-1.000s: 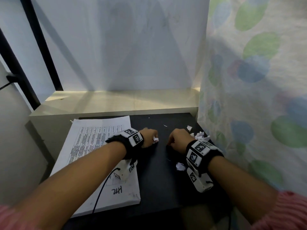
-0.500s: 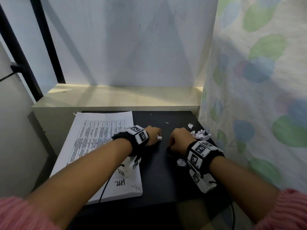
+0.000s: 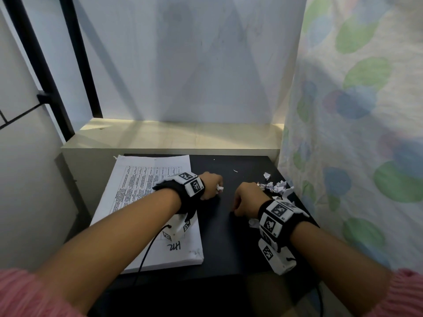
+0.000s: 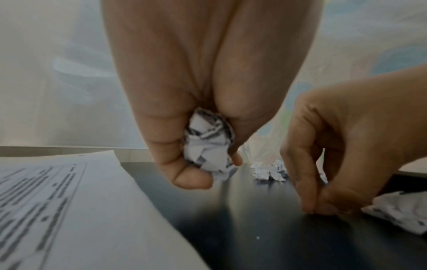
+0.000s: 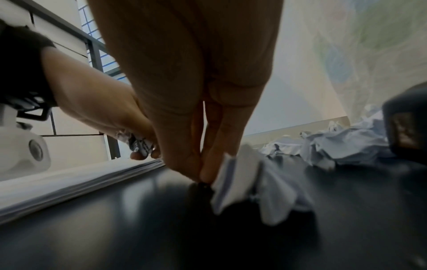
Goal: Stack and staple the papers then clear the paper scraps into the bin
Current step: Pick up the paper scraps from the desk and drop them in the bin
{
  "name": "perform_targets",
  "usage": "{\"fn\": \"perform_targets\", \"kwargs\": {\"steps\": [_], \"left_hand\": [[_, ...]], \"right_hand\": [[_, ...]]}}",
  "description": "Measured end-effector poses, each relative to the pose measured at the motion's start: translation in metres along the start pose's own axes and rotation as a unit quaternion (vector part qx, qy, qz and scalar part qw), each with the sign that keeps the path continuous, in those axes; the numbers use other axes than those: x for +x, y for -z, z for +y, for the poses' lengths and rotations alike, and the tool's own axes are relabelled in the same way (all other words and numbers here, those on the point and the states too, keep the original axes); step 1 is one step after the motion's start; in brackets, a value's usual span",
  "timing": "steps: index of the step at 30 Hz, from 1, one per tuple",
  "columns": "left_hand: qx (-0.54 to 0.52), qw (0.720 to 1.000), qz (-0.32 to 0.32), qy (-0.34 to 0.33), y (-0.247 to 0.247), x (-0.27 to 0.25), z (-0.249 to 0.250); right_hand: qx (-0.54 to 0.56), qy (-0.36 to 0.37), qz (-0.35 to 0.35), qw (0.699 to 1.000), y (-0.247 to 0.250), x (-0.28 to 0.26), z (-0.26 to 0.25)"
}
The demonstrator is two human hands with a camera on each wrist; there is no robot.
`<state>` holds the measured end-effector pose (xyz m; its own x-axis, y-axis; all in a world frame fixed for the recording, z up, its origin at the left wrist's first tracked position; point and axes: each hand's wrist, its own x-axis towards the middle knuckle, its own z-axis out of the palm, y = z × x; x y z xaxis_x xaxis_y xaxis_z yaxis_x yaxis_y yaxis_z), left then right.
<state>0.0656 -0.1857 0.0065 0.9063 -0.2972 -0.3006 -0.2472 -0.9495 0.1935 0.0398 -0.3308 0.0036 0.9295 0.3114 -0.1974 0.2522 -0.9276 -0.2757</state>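
Your left hand [image 4: 191,117] clamps crumpled scrap ball [image 4: 209,146], fingers curled round it, hovering beside printed paper stack [image 3: 146,213] on black desk [image 3: 229,236]; likely storing collected bits; your right hand [image 5: 196,113] pinches fingertips together on desk, maybe around tiny speck, cannot tell; loose scraps [image 3: 275,186] lie beyond it; bin unseen.

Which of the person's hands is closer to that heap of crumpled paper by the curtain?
Right. The right hand sits just beside the paper heap; the left hand, gripping a paper ball, is farther, beside the stacked papers.
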Motion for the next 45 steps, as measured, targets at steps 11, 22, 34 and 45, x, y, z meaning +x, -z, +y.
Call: {"fn": "perform_targets", "kwargs": {"steps": [11, 22, 34, 45], "left_hand": [[-0.080, 0.996, 0.037, -0.006, 0.019, -0.044, -0.003], [-0.185, 0.977, 0.099, 0.034, 0.028, -0.141, -0.064], [-0.199, 0.977, 0.076, 0.023, 0.011, -0.130, -0.042], [-0.159, 0.986, 0.042, 0.002, 0.008, -0.067, -0.004]], "right_hand": [[0.156, -0.048, 0.006, 0.987, 0.013, 0.000, 0.014], [0.113, -0.063, 0.054, 0.990, 0.025, -0.023, 0.005], [0.044, -0.066, 0.016, 0.997, 0.007, -0.017, -0.007], [-0.058, -0.001, 0.006, 0.998, -0.001, -0.015, 0.008]]}}
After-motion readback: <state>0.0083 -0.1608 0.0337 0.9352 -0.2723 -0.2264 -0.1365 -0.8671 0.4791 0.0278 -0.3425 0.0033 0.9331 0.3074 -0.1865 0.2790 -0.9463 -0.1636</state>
